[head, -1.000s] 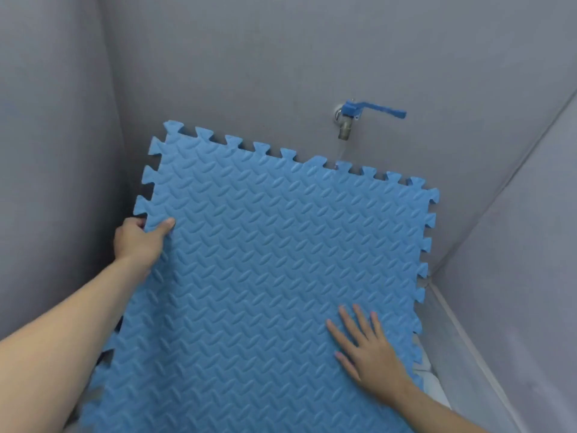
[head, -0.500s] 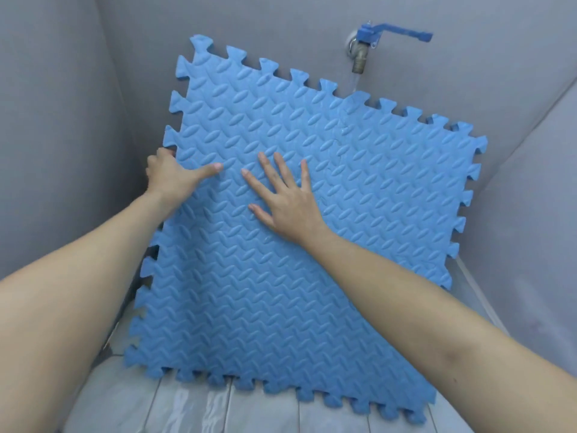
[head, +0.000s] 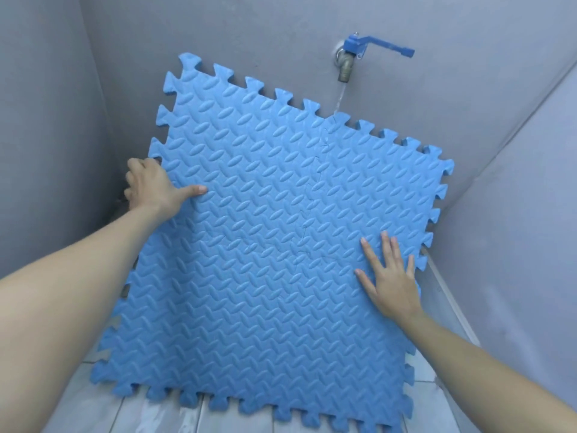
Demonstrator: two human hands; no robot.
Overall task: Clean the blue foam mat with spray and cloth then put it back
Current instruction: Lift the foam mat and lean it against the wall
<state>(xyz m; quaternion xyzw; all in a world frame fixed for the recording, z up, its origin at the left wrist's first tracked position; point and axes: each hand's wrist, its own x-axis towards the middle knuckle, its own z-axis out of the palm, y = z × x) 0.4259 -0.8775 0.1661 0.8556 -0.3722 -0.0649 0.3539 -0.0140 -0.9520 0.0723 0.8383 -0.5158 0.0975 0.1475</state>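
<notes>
The blue foam mat (head: 281, 232) stands propped against the wall under the running tap (head: 346, 68), our left hand (head: 153, 189) gripping its edge, right hand (head: 390, 276) pressing with fingers spread; we judge rinsing underway, replacing outstanding.

This looks like a small wash area or bathroom in a home; a tap (head: 346, 68) with a blue lever handle (head: 385, 48) sticks out of the plain grey wall (head: 281, 32), and a thin stream of water (head: 339, 100) runs down from it; below the tap the floor (head: 93, 410) is of pale wet tiles; grey walls close in left and right of the tap
</notes>
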